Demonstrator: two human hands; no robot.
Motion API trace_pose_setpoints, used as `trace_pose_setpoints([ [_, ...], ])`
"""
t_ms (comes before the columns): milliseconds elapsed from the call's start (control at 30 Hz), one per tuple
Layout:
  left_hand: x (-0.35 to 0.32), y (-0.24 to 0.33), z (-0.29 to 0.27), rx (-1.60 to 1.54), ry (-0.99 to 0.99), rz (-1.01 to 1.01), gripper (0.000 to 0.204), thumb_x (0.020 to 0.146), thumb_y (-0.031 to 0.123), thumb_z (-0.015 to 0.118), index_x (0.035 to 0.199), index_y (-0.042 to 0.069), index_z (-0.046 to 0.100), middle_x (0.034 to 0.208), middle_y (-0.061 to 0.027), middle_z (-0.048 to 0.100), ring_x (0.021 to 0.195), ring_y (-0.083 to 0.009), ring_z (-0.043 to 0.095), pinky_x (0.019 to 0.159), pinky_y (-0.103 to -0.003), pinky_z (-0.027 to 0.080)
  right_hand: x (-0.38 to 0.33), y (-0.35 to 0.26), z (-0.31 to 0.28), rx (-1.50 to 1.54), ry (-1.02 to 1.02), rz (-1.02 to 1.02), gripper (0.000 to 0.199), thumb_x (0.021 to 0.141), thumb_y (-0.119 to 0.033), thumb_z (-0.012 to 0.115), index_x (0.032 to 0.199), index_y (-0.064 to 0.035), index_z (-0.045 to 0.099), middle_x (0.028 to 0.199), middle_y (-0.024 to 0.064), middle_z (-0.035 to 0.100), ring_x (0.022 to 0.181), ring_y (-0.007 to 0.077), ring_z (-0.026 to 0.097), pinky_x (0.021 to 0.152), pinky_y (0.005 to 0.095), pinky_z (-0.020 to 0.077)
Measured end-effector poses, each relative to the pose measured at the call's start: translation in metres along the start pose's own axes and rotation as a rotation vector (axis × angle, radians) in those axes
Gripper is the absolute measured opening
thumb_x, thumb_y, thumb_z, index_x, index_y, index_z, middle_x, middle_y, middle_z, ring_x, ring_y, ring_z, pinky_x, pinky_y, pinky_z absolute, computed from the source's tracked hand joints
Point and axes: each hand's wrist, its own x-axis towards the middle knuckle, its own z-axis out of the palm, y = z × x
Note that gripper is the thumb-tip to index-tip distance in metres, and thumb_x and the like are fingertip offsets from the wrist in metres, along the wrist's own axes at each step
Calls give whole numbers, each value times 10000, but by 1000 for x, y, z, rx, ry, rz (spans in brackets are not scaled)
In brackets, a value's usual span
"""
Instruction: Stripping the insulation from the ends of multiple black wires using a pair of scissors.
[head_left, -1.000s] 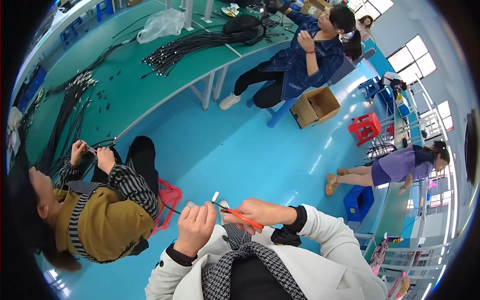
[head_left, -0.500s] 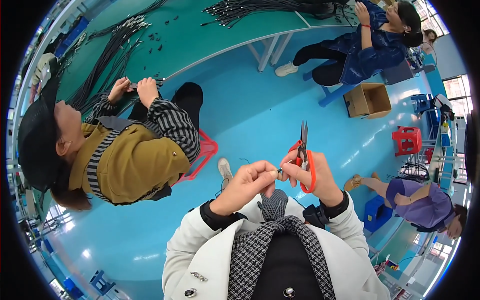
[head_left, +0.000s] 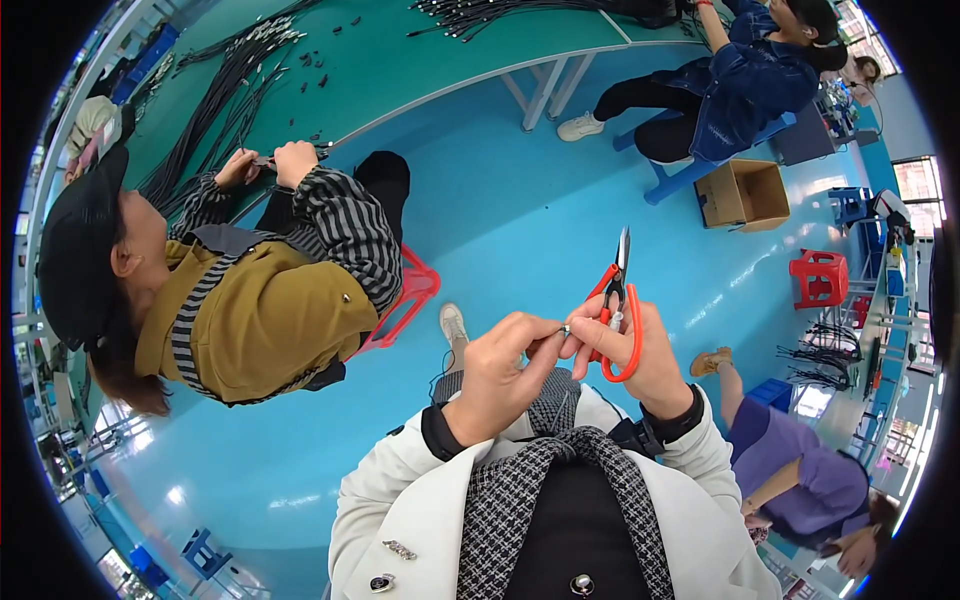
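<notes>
The small metal-tipped piece [head_left: 565,329] sits pinched between the thumb and forefinger of the left hand [head_left: 497,375], held up in front of the chest, and the fingertips of the right hand [head_left: 640,362] meet it from the other side. What it is exactly is too small to tell. The right hand also carries the red-handled scissors [head_left: 615,310]: its fingers are curled closed around the handle loop, and the blades are shut and point straight up.

Half a second ago the hands were already together with the scissors upright; a second ago they were lower in the picture and the scissors lay nearly flat, blades toward the left hand. So the scissors have been tipped up out of the way, which suggests that cutting is paused while the fingertips handle the piece.

Outward, a seated person in a mustard vest [head_left: 250,310] works on black cables [head_left: 215,110] at a long green table [head_left: 400,70], beside a red stool [head_left: 410,290]. The floor [head_left: 520,210] is glossy blue. Further off stand a cardboard box [head_left: 742,194] and a second red stool [head_left: 818,277], with two more people seated.
</notes>
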Motion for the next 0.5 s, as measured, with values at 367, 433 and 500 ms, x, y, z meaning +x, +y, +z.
trace_pose_setpoints([
  [367,5,-3,-6,-470,-154,-476,96,880,56,606,897,-32,640,809,-72,676,716,-134,648,695,-251,513,-2,1,-6,-53,-44,-41,148,880,-57,583,964,65,571,753,164,663,604,219,671,565,286,518],
  [433,7,-3,-9,-528,-158,-534,104,883,70,606,897,-28,640,803,-67,666,720,-128,638,693,-248,505,-2,1,-5,-52,-52,-43,144,881,-54,581,962,65,570,753,163,663,607,218,672,566,286,519],
  [500,10,-1,-12,-646,-161,-644,121,889,97,607,897,-20,638,790,-57,646,729,-117,620,689,-242,487,-2,1,-3,-54,-73,-50,136,882,-47,576,958,66,569,755,159,663,615,216,675,567,285,522],
])
